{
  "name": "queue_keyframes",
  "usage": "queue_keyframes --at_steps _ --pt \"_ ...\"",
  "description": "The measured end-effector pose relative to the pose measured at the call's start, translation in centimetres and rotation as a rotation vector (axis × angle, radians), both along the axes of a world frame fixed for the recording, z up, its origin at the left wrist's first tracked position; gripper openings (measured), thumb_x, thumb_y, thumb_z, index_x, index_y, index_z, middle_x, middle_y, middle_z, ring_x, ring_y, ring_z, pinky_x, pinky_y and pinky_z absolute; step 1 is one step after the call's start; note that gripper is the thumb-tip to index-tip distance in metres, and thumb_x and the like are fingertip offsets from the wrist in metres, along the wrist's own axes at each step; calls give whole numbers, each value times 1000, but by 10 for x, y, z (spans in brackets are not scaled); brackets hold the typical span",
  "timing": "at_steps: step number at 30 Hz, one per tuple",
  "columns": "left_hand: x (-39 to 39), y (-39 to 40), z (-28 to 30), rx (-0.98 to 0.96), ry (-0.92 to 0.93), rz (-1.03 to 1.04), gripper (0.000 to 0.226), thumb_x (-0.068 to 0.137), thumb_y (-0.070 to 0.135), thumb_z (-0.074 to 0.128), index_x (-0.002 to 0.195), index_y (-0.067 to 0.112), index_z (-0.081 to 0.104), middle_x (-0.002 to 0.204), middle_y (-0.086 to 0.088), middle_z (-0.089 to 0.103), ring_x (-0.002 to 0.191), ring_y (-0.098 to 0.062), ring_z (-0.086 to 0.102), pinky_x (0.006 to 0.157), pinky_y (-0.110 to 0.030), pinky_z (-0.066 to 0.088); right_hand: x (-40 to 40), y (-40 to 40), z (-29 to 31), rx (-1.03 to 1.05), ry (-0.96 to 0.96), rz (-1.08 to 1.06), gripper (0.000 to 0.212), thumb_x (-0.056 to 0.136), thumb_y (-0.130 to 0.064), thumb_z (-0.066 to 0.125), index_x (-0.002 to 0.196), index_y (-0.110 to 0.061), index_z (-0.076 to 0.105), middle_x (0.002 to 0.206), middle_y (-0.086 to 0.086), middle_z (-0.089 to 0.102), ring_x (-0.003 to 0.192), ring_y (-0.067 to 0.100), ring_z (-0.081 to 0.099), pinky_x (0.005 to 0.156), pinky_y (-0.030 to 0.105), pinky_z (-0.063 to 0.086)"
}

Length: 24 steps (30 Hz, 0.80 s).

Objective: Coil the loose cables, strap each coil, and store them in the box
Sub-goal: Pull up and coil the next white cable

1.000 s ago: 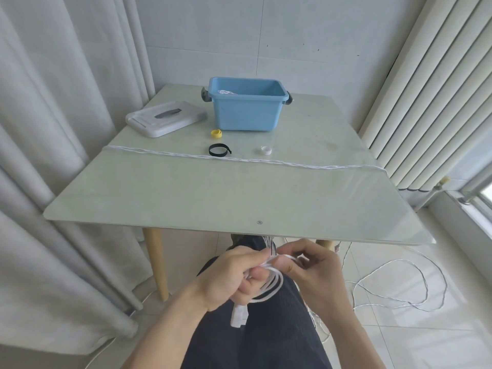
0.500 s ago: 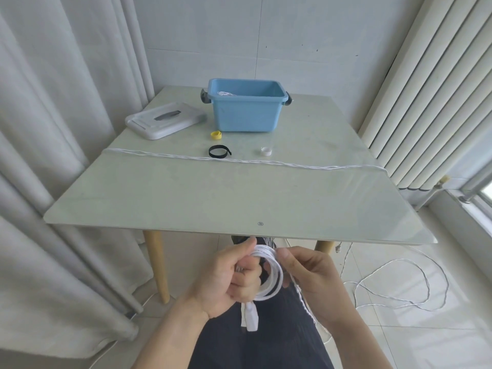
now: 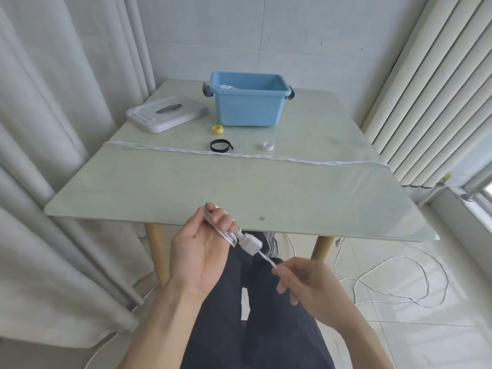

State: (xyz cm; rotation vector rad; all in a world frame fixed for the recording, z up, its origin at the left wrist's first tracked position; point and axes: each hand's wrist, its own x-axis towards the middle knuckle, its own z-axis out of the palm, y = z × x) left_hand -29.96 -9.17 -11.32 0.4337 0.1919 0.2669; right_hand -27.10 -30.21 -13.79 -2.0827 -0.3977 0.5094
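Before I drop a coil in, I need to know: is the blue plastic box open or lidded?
Open. The blue plastic box has no lid; its white lid lies flat left of it.

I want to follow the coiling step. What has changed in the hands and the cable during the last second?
The left hand rose to the table edge, gripping the white coil; its plug now points right. The right hand moved down and away, pinching the cable just past the plug. Blue box, straps and the cable across the table stayed.
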Motion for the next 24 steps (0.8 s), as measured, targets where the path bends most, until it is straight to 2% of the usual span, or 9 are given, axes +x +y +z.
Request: queue_keyframes --at_steps 5,9,11,13,15,16,19,21,24 --pt "2 -14 -3 305 43 95 18 101 21 38 88 13 47 73 0 49 63 -17 50 72 -31 39 -23 23 -4 -94 38 167 19 103 -28 47 94 -21 62 76 -4 75 61 13 69 61 15 46" --pt "-1 -23 -23 989 184 314 23 106 23 38 91 7 47 66 3 54 64 -21 52 71 -39 44 -41 37 -2 82 -96 138 7 99 -22 56 102 -25 61 78 -9 72 66 12 68 64 17 50" --pt "-5 -23 -31 1154 204 298 24 103 23 39 90 6 50 64 1 56 62 -19 53 67 -32 46 -44 41 -1 132 -217 117 12 95 -21 60 101 -28 68 80 -11 68 74 11 65 66 17 49" --pt "-7 -22 -35 1227 211 174 21 105 14 41 91 5 54 67 -4 58 59 -13 53 61 -21 45 -41 40 -3 154 -333 76 15 95 -25 61 102 -31 72 84 -10 65 80 12 64 69 24 51" --pt "-9 -23 -35 1317 231 -4 20 105 11 42 94 7 58 70 -5 58 57 -9 54 58 -18 43 -33 37 -5 196 -380 32 16 95 -27 62 103 -34 74 86 -10 66 81 13 67 70 32 55" --pt "-10 -24 -36 1334 235 -109 21 105 13 42 95 9 59 68 -3 58 56 -9 53 57 -18 43 -30 35 -6 204 -404 19 15 95 -25 65 102 -34 75 86 -11 67 80 12 67 68 29 55" --pt "-12 -25 -37 1192 227 -361 33 107 24 39 97 3 62 66 2 54 59 -13 47 59 -21 41 -22 31 -6 149 -566 -39 11 89 -22 75 93 -31 77 83 -15 63 67 6 59 59 12 44" --pt "-14 -23 -36 1085 211 -408 46 102 38 43 92 -4 60 69 -9 45 62 -24 35 57 -31 30 -17 29 -3 136 -589 -138 11 78 -32 85 84 -29 76 81 -14 61 63 10 56 56 15 43" --pt "-16 -21 -33 1109 142 -486 65 94 53 41 78 -10 45 58 -8 30 57 -29 17 53 -38 13 -6 21 -2 152 -540 -238 30 61 -43 93 72 -26 70 75 -11 62 63 14 57 56 15 43"
